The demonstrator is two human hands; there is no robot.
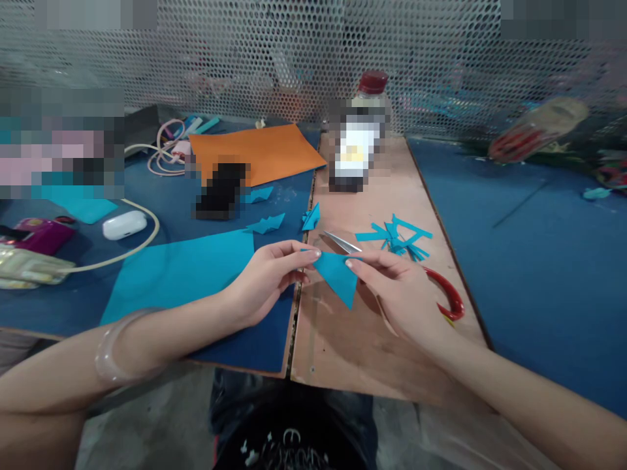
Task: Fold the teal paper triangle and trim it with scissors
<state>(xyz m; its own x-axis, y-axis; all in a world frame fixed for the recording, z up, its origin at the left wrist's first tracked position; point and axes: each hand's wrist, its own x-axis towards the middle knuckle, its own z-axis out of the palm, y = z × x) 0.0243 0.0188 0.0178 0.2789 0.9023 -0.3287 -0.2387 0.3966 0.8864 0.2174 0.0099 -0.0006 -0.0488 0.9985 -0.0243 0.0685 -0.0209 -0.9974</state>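
A folded blue paper triangle [337,275] hangs point-down between both my hands above a bare wooden board [343,346]. My left hand [267,281] pinches its left corner with thumb and fingers. My right hand [399,290] pinches its right corner. Scissors with red handles [448,294] lie under my right hand, blades [343,243] pointing to the left behind the triangle. Thin blue paper strips [396,238] lie on the board beyond the scissors.
A large blue sheet [181,271] and an orange sheet [255,153] lie at left, with small blue cut pieces [267,224] between them. A red-capped bottle [360,130] stands at the back. White earbud case [124,224], cable and perforated metal screen [294,52] lie around.
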